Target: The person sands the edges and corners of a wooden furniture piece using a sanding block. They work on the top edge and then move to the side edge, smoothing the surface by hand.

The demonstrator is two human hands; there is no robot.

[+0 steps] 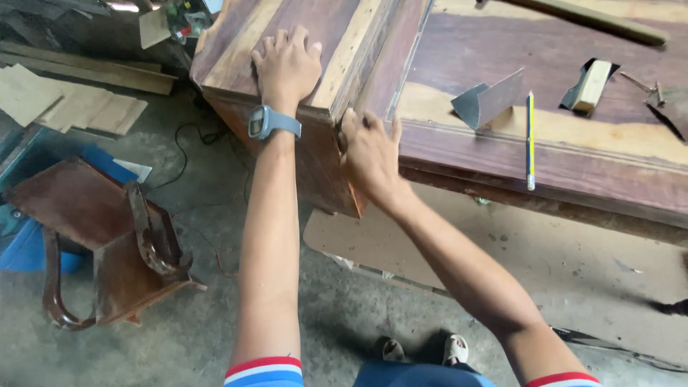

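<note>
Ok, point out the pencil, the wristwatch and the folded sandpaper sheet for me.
pencil (pixel 529 140): head view, middle of its blue and yellow shaft.
wristwatch (pixel 259 122): head view, its face, on the left wrist.
folded sandpaper sheet (pixel 487 100): head view, grey upright face.

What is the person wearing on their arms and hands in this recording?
Both hands are bare, with no gloves or rings visible. The left hand has a wristwatch with a grey-blue strap and dark rectangular face on the wrist. The right hand and its wrist carry nothing. Both forearms are uncovered; short sleeves with red, white and blue striped cuffs show at the upper arms.
</note>
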